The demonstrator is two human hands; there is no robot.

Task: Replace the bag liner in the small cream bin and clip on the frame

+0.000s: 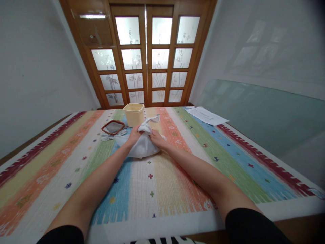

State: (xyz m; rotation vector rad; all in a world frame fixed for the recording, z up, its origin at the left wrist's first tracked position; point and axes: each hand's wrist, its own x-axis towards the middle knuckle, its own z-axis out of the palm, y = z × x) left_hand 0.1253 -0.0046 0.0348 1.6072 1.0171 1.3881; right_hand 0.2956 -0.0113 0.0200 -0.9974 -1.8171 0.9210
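Observation:
A white bag (142,147), thin and wrinkled, rests on the striped tablecloth with its neck gathered and twisted up into a loose end. My left hand (134,135) grips the gathered neck from the left, fingers closed. On the other side my right hand (156,138) is closed on the bag just below the twisted top. Whatever is inside the bag is hidden. Just behind it stands a cream plastic tub (134,115), open at the top. Left of the tub lies a reddish-brown rimmed piece (113,127) with a grey middle, on top of a crumpled grey-white cloth (111,136).
The tablecloth (152,183) has coloured stripes and covers the whole table. Printed paper (207,116) lies at the back right. A clear object (317,193) sits at the right edge. Beyond the table are wooden glass-paned doors (147,51), with walls on both sides.

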